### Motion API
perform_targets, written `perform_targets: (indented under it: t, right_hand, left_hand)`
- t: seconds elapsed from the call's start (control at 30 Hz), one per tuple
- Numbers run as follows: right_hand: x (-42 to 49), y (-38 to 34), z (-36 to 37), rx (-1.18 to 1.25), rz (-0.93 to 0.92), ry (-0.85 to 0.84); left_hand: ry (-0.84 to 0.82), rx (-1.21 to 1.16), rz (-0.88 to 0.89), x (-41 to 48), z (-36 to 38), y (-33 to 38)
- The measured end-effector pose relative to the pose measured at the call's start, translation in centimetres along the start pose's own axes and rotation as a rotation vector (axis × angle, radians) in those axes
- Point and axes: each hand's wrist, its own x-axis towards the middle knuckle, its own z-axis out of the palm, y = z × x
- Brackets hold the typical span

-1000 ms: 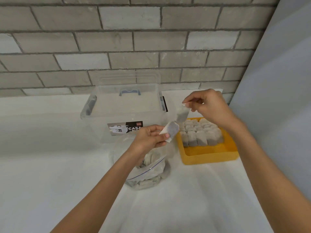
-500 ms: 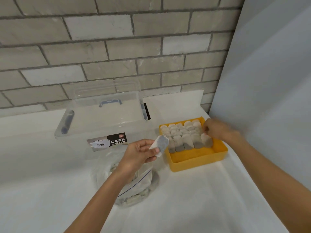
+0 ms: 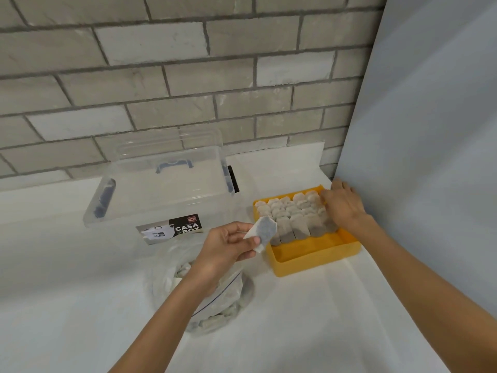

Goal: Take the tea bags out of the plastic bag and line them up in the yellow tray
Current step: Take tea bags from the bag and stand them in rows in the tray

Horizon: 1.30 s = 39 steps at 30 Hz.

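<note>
My left hand [image 3: 226,246] pinches one tea bag [image 3: 265,230] above the plastic bag [image 3: 212,300], at 9 o'clock of the yellow tray [image 3: 317,254]. My right hand [image 3: 341,208], raised a second ago, now rests on the rows of tea bags [image 3: 293,214] at 1 o'clock, so its bag seems placed. Its back hides whether the fingers still pinch.

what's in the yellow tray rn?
Rows of tea bags fill the far part of the tray; the near strip is bare. The right hand covers the far-right corner, so what lies under it is hidden.
</note>
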Motion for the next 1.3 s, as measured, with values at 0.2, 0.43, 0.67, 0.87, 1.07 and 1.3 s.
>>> perform_targets:
  t: [0.2,0.43,0.67,0.87,1.07,1.3]
  right_hand:
    - [-2.2,-1.4,-4.9,0.675,-0.133,0.130]
    - [-6.9,-6.2,-9.8,0.985,-0.382,-0.025]
    - [-7.7,-7.1,-11.4,1.102,-0.390,0.080]
    - [-7.0,-6.7,-11.4,0.853,-0.431,0.102]
    - [-5.6,-5.3,-10.0,0.627,-0.364,0.180]
    - [-3.7,-6.0,-6.3,0.566,-0.384,-0.112]
  left_hand:
    - [0.012,-0.039,-0.003,0.3,0.8,-0.1]
    - [0.009,-0.226,0.055,0.3,2.2,-0.2]
    - [0.007,-0.392,0.063,-0.1,2.7,0.1]
    - [0.036,-0.265,0.084,0.0,2.4,0.0]
    - [0.120,0.033,0.126,0.1,1.1,0.5]
    - [0.165,0.050,0.074,0.0,-0.3,0.4]
